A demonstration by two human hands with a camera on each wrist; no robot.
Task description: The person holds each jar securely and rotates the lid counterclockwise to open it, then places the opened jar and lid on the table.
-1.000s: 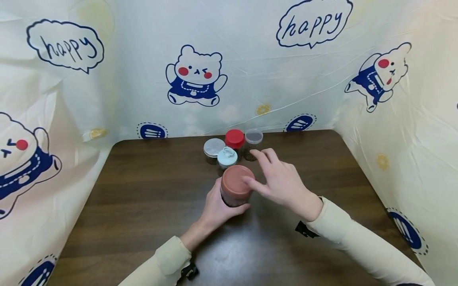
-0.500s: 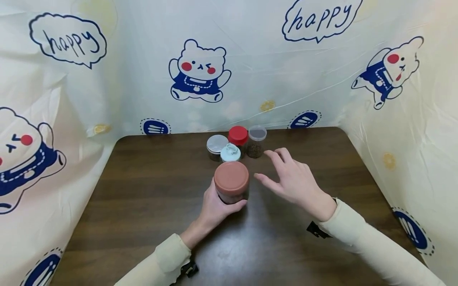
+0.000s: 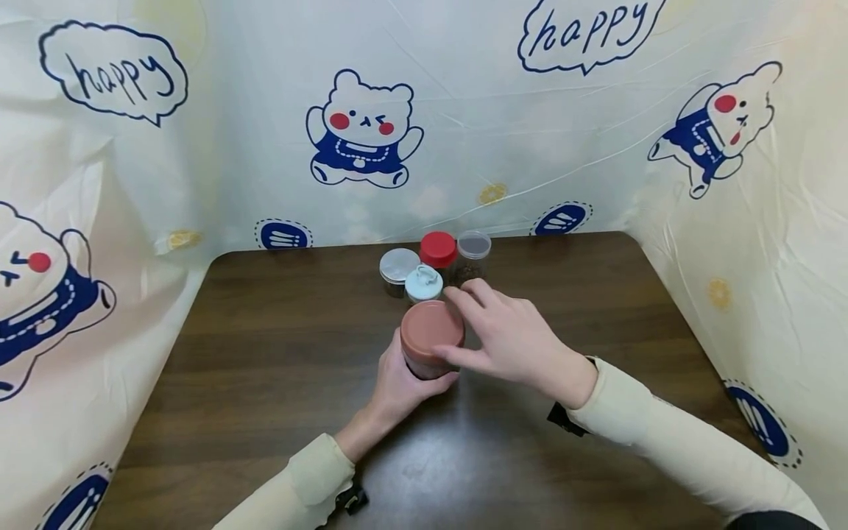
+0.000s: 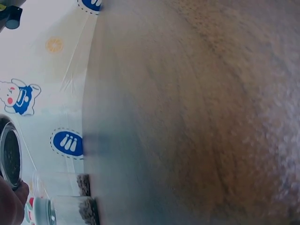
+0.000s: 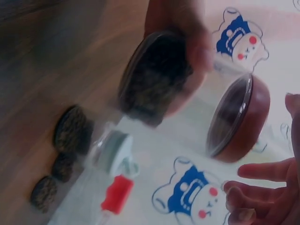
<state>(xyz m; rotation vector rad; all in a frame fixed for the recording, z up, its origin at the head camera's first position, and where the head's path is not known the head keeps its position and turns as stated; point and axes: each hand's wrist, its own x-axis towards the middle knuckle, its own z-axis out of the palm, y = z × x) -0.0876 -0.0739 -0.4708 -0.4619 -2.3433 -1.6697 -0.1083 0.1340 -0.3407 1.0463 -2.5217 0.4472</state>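
Observation:
My left hand (image 3: 397, 383) grips a clear jar (image 5: 197, 103) by its lower body, held up off the table. Dark, granular stuff lies at the jar's bottom. A reddish-brown lid (image 3: 433, 327) sits on top of it. My right hand (image 3: 520, 338) is at the lid's right side, its fingers spread and bent a little around the edge. In the right wrist view, those fingers (image 5: 262, 192) show a gap to the lid. The left wrist view catches only the jar's base and part of my left hand (image 4: 11, 201) at the left edge.
Behind the held jar, smaller jars stand together on the dark wooden table (image 3: 265, 397): one with a light-blue lid (image 3: 424, 282), one red-lidded (image 3: 438, 248), one silver-lidded (image 3: 398, 265) and one clear-lidded (image 3: 473, 246). A printed curtain (image 3: 265, 147) surrounds the table's back and sides.
My right hand drew off to the right of the lid, then came back left to it. The jar shifted slightly left and stays in my left hand.

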